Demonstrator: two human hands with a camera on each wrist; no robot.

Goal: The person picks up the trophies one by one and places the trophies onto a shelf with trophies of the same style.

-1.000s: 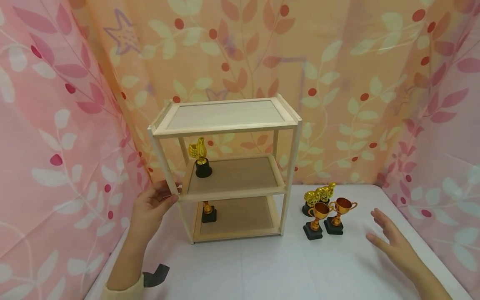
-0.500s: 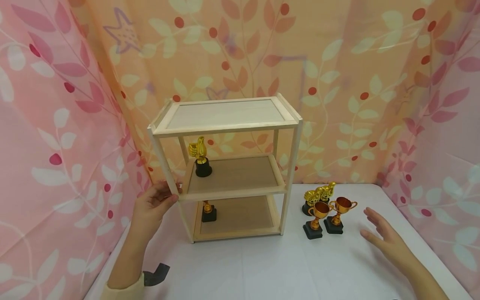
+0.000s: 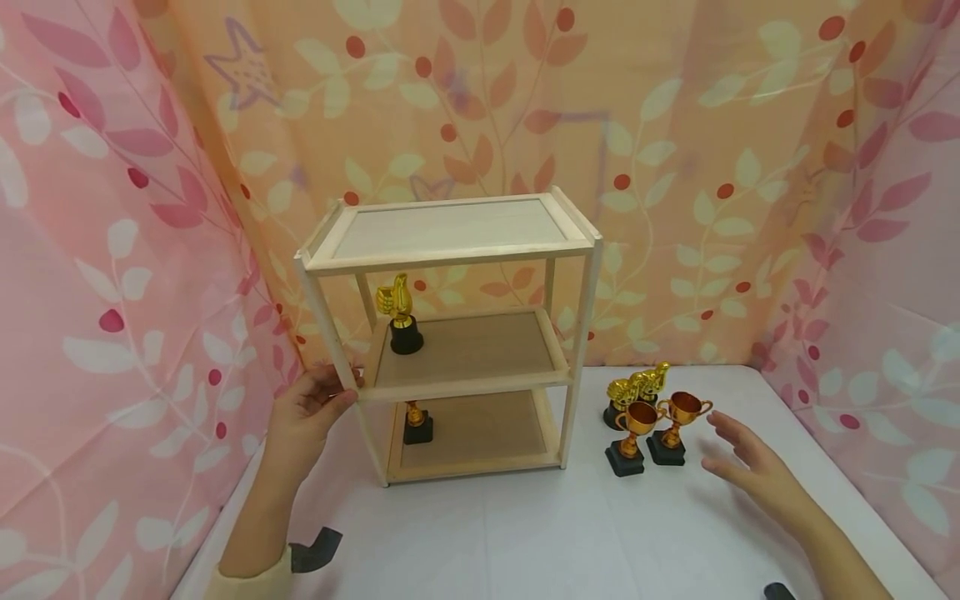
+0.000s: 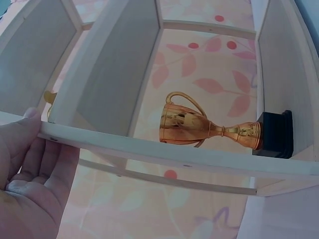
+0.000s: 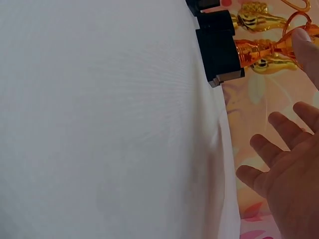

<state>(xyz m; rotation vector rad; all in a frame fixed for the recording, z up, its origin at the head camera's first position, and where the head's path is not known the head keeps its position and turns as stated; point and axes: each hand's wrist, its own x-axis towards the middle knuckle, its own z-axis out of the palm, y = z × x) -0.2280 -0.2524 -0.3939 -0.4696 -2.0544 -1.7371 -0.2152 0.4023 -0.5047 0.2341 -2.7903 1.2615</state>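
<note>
A small three-tier wooden shelf (image 3: 450, 388) stands on the white table. My left hand (image 3: 303, 417) grips its front left post, thumb in front and fingers behind. A gold thumbs-up trophy (image 3: 406, 321) stands at the left of the middle tier. On the bottom tier is a trophy cup (image 4: 184, 124), its upper part hidden in the head view. Right of the shelf are two copper-gold trophy cups, the nearer-left cup (image 3: 637, 421) and the right cup (image 3: 682, 412). My right hand (image 3: 757, 471) holds nothing, fingers spread, fingertips close beside the right cup's handle.
Behind the two cups stand gold figure trophies (image 3: 622, 396) on black bases, partly covered by them. Patterned curtains (image 3: 675, 208) close in the back and both sides of the table (image 3: 525, 533). A dark strap end (image 3: 317, 550) sticks out at my left sleeve.
My right hand has moved left, closer to the right trophy cup. My left hand stays on the shelf post, and the trophies have not moved.
</note>
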